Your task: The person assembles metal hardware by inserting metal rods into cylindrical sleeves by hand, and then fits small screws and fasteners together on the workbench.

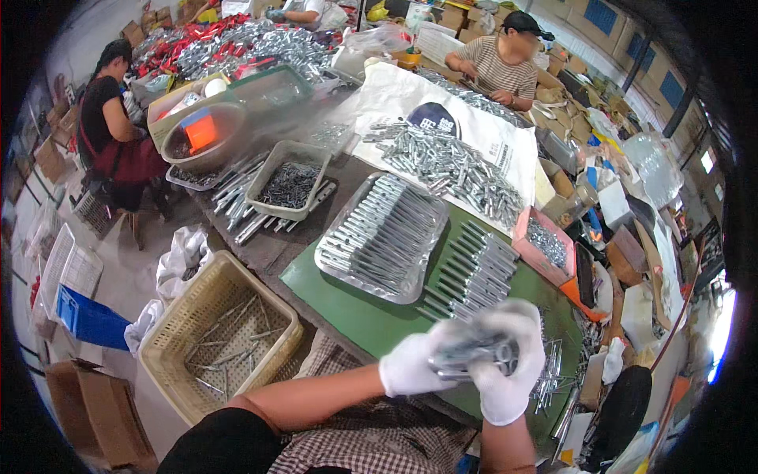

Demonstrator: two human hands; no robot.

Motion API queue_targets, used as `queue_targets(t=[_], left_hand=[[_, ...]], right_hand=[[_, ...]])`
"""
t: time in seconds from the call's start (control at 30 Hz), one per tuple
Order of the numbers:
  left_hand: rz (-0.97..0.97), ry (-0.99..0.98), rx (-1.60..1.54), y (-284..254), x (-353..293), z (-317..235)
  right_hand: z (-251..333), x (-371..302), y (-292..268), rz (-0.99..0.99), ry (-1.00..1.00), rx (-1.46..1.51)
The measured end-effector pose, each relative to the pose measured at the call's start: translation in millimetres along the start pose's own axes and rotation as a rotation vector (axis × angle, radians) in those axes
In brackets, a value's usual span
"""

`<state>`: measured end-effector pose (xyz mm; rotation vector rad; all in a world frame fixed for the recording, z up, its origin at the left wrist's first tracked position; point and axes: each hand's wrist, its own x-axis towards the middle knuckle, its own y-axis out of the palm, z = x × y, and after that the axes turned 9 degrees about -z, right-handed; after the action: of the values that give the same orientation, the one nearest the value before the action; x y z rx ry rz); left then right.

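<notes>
My left hand [412,363] and my right hand [509,387], both in white gloves, are closed around a bundle of silvery metal tubes [478,349]. Motion blurs the bundle, though round hollow ends show toward me. Beneath lies a green work mat [335,304]. Just beyond my hands, a row of metal rods [478,265] is laid side by side on the mat. Left of that row stands a metal tray [395,295] filled with rods in neat rows. Thin loose metal pins [550,371] are scattered right of my right hand.
A beige plastic basket [170,371] with a few rods stands at the left. A tub [286,178] of small dark parts and a pink box [545,229] flank the tray. Behind, tubes are heaped on a white sack [505,146]. Co-workers [505,67] sit around the table.
</notes>
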<state>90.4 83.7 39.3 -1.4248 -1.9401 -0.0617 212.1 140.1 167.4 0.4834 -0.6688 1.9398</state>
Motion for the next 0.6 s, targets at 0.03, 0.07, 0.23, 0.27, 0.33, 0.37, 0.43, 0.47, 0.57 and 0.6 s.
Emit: queue_targets(t=[0.03, 0.07, 0.23, 0.27, 0.33, 0.37, 0.43, 0.47, 0.57, 0.6], left_hand=[[-0.111, -0.112, -0.416, -15, 0, -8], [-0.223, -0.223, -0.832, -34, -3, -16], [-0.408, -0.483, -0.396, -81, -54, 31], [-0.436, -0.514, -0.395, -79, -60, 37], [-0.447, -0.448, -0.331, -71, -64, 40], [-0.466, -0.395, -0.247, -73, -65, 43], [-0.449, -0.427, -0.194, -81, -67, 41], [-0.420, -0.450, -0.152, -84, -66, 40], [-0.550, -0.415, -0.381, -88, -57, 30], [-0.610, -0.390, -0.565, -91, -56, 29]], right_hand=[[3, 13, 12, 0.089, 0.011, 0.136], [3, 27, 23, 0.180, 0.024, 0.275], [-54, 100, 106, 0.263, 0.003, -0.083], [-73, 114, 123, 0.265, -0.129, -0.262], [-124, 130, 149, 0.286, -0.207, -0.488], [-138, 135, 162, 0.294, -0.204, -0.557], [-145, 137, 180, 0.315, -0.201, -0.605], [-147, 140, 183, 0.312, -0.181, -0.638], [-144, 137, 193, 0.335, -0.164, -0.722], [-139, 135, 195, 0.334, -0.173, -0.766]])
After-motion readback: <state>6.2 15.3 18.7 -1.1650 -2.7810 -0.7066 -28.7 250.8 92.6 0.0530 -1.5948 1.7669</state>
